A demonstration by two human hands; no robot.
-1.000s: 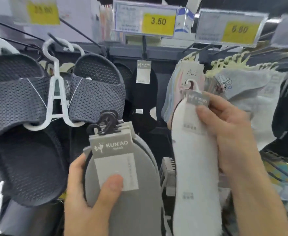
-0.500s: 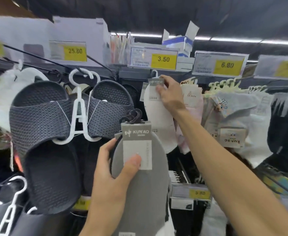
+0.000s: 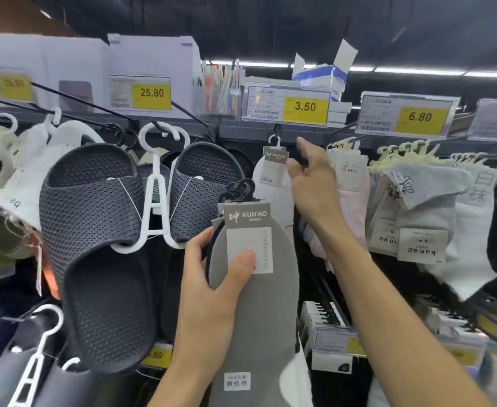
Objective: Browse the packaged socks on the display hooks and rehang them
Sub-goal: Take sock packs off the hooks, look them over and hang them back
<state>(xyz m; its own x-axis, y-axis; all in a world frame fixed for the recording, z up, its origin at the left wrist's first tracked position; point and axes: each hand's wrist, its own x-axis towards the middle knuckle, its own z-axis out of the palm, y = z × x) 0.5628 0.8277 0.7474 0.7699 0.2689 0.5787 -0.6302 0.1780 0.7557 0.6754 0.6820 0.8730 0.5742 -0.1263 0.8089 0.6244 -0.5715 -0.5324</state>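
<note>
Released since a moment ago, white socks hang on the hook; right hand spread empty, left hand gripping grey socks

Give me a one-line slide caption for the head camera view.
Left hand holds grey packaged socks; open right hand beside white packaged socks hanging under the 3.50 price tag.

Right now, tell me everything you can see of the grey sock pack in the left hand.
The grey sock pack is a flat, elongated, foot-shaped bundle of smooth grey fabric, held upright and tilted slightly. A grey header card reading KUN'AO SOCKS tops it, with a white label panel beneath and a small white sticker near the bottom. Black plastic hooks stick up from the top, hanging on nothing. The left hand grips its left edge, thumb pressed on the white label. More packs seem stacked behind it.
</note>
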